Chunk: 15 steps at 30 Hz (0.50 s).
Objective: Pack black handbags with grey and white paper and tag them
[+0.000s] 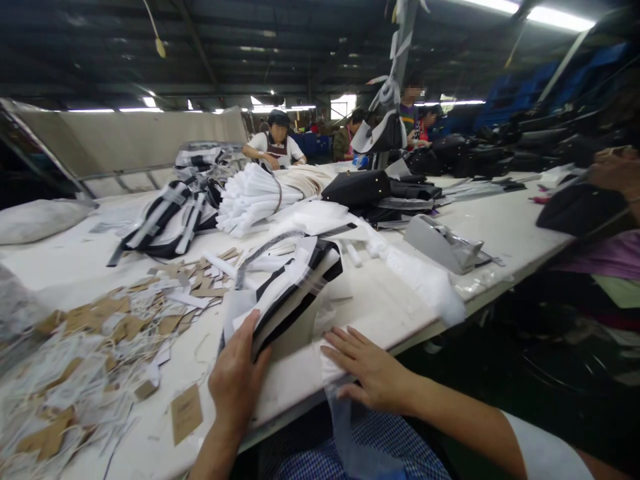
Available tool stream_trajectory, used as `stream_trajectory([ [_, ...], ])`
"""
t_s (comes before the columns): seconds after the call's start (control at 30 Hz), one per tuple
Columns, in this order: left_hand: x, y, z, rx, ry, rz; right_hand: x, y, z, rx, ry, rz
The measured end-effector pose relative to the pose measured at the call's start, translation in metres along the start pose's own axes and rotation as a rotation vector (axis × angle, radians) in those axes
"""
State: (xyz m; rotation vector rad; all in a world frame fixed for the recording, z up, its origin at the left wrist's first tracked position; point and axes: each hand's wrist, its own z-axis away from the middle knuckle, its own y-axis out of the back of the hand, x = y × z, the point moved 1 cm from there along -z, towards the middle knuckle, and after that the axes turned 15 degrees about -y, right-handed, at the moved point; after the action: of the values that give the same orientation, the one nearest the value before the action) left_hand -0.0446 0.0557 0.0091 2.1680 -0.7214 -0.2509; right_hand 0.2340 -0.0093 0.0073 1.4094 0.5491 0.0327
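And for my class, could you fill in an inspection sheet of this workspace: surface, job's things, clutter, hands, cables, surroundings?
Surface: white table, covered in places.
Job's things: black-and-white bag near the front edge; clear plastic hanging over that edge.
Clutter: loose tags scattered at left; white bundle and black pieces beyond.
Hands: left hand grips the bag's near end; right hand open, on the plastic.
Cables: a cord hangs overhead, purpose unclear.
Surroundings: people across the table; lamps lit.
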Motion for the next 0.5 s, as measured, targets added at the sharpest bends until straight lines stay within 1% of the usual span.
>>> stream_trajectory([
  [0.1, 0.0, 0.0, -0.002, 0.023, 0.027, 0.026, -0.013, 0.003, -0.027, -0.01, 0.097, -0.033],
  [0.2, 0.0, -0.001, -0.002, 0.025, 0.021, 0.041, -0.019, 0.006, -0.067, 0.015, 0.201, -0.051],
  [0.27, 0.0, -0.002, -0.002, 0.018, 0.013, 0.049, -0.019, 0.007, -0.095, 0.019, 0.238, -0.055],
  [0.37, 0.001, -0.002, -0.001, 0.011, -0.03, 0.049, -0.017, 0.008, -0.133, 0.031, 0.189, -0.047],
  [0.43, 0.002, -0.001, -0.001, 0.013, -0.063, 0.044, -0.015, 0.007, -0.151, 0.045, 0.138, -0.044],
  [0.5, 0.002, 0.0, -0.002, 0.015, -0.085, 0.05, -0.014, 0.006, -0.16, 0.155, 0.054, -0.141],
])
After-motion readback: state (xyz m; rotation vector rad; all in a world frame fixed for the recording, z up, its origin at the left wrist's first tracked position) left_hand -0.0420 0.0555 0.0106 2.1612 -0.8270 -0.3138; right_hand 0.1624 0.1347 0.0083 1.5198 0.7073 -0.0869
